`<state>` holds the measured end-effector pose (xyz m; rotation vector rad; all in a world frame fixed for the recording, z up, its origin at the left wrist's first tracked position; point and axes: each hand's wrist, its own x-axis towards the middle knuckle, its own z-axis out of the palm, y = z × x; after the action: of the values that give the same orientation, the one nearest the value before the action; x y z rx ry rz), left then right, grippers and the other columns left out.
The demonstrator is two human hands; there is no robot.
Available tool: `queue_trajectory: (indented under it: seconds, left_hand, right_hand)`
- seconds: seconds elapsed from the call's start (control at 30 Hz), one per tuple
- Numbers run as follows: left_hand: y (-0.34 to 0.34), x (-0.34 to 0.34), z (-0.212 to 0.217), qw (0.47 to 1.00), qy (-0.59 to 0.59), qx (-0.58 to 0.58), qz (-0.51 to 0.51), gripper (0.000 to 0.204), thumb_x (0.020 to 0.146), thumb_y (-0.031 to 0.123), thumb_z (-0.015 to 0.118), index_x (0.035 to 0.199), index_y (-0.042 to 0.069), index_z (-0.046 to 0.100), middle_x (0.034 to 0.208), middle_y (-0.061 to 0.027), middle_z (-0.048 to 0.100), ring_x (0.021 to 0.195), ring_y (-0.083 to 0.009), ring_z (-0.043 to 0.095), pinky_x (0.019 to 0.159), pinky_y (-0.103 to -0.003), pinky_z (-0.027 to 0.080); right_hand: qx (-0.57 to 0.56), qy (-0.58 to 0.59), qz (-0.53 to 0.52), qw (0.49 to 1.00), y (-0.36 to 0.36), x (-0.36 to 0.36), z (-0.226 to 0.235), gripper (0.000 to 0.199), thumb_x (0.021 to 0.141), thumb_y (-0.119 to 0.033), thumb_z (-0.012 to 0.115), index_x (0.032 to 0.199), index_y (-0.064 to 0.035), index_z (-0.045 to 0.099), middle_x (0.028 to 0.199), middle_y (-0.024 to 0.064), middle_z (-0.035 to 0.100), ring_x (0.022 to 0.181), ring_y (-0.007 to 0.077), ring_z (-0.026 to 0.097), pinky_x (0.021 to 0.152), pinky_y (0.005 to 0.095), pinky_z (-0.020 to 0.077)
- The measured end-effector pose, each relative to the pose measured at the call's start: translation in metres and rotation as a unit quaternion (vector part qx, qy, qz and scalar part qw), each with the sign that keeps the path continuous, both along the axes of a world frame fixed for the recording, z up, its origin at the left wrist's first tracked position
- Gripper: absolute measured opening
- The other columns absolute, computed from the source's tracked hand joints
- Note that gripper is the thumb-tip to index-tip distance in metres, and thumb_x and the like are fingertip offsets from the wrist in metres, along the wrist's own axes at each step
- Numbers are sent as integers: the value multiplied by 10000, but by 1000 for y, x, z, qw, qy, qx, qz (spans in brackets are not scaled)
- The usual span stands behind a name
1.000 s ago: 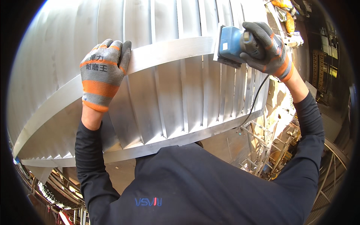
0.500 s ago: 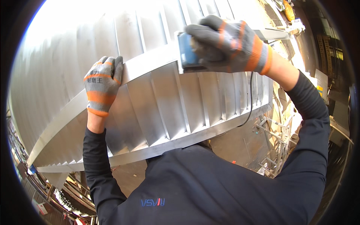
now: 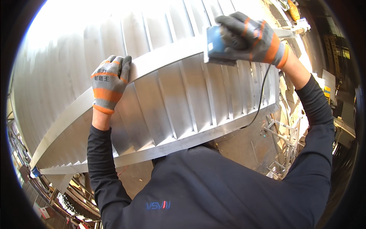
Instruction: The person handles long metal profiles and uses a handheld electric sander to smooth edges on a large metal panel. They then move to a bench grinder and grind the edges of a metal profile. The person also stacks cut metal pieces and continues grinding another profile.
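Written markings, three entries.
Two rows of black printed characters (image 3: 101, 76) on the back of the grey knitted glove with orange bands (image 3: 107, 94), left hand (image 3: 110, 81); blue embroidered lettering with one red stroke (image 3: 158, 205) on the dark navy fabric top (image 3: 232, 187); small white label (image 3: 210, 46), illegible, on the blue boxy power tool (image 3: 217, 38).

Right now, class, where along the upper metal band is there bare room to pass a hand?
Bare: the upper band between the left hand and the blue power tool, and left of that hand. Crowded: where the right hand holds that tool.
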<state>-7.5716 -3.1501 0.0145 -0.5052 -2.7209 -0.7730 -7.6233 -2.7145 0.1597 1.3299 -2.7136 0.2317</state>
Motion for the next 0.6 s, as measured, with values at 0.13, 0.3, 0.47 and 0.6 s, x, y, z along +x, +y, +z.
queue_trajectory:
  seconds: [0.13, 0.3, 0.47, 0.6]
  left_hand:
    - [14, -1, 8, 996, 44, 15, -81, 261, 1020, 295, 848, 1108, 52, 806, 1011, -163, 776, 951, -400, 744, 834, -483, 591]
    - [122, -31, 1, 984, -22, -76, -157, 635, 1020, 479, 829, 1415, -4, 713, 1267, -185, 772, 1160, -388, 737, 985, -483, 596]
    - [260, -82, -27, 975, -34, -116, -186, 657, 1046, 531, 790, 1435, 16, 668, 1241, -175, 780, 1142, -366, 762, 1000, -472, 611]
    - [280, -74, -20, 975, -61, -132, -170, 627, 1000, 513, 843, 1364, 29, 682, 1173, -168, 787, 1103, -360, 773, 941, -471, 612]
  right_hand:
    - [9, 29, -195, 980, 85, 39, 14, 748, 892, -335, 944, 1560, -160, 657, 1248, 112, 760, 1068, 358, 792, 916, 437, 669]
    - [-90, 42, -352, 931, 129, 138, 38, 785, 856, -246, 981, 1543, -43, 659, 1387, 171, 767, 1221, 327, 789, 1060, 428, 647]
    - [-133, 55, -394, 908, 137, 211, 54, 804, 832, -246, 983, 1543, -45, 666, 1378, 188, 753, 1196, 353, 786, 1056, 442, 645]
    - [-137, 64, -420, 895, 155, 249, 60, 861, 813, -198, 988, 1569, -5, 623, 1402, 203, 740, 1235, 357, 760, 1089, 452, 613]
